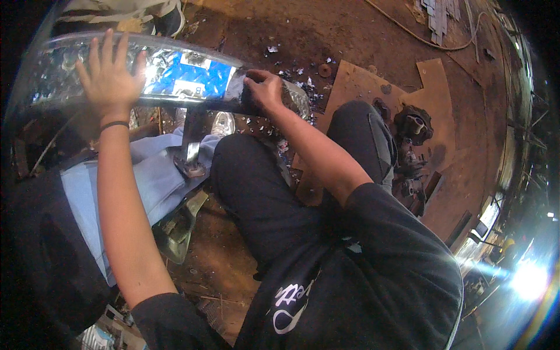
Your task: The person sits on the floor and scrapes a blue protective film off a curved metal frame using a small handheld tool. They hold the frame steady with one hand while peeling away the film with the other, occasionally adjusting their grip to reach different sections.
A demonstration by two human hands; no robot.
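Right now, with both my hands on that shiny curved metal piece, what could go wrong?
The left hand lies flat and open on the chrome bar, not gripping, so the bar could slip or swing. The right hand presses near the bar's dark end, where an edge might cut bare skin. Scraps litter the ground beside your knee; kneeling or shifting there risks a cut.

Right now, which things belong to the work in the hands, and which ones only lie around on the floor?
In hand:
- shiny curved metal bar with a blue patch
- left hand, flat on the bar
- right hand, closed over the bar's dark end

Lying about:
- black gear-like part
- brown flat boards
- small scraps on the dirt floor
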